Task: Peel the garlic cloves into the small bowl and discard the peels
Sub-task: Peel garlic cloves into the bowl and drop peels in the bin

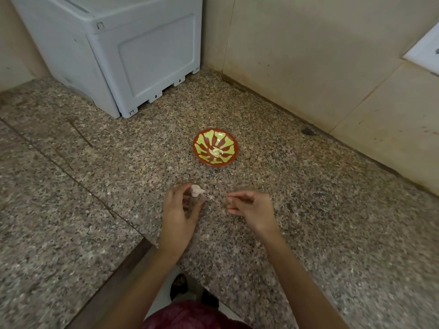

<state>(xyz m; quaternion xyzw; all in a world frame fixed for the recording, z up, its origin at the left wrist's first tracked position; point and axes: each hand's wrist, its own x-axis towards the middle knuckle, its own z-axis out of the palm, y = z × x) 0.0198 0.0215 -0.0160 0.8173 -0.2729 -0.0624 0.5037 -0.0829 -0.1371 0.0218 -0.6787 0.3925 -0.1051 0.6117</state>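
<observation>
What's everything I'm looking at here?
Small red bowl with yellow-green pattern: one, mid-counter.
Peeled pale garlic cloves: count unclear, cream, inside the bowl.
Whitish garlic piece with skin: one, at left fingertips.
Pale-blue plastic box: one, back left on counter.
Speckled granite counter: one, brown-grey, under everything.
White socket plate: one, right wall.
Left hand: one, pinches the garlic piece.
Right hand: one, fingers curled, beside it; contents unclear.

garlic clove (197, 189) – pale, papery, above counter | small bowl (215, 147) – red-green, peeled pieces inside
</observation>
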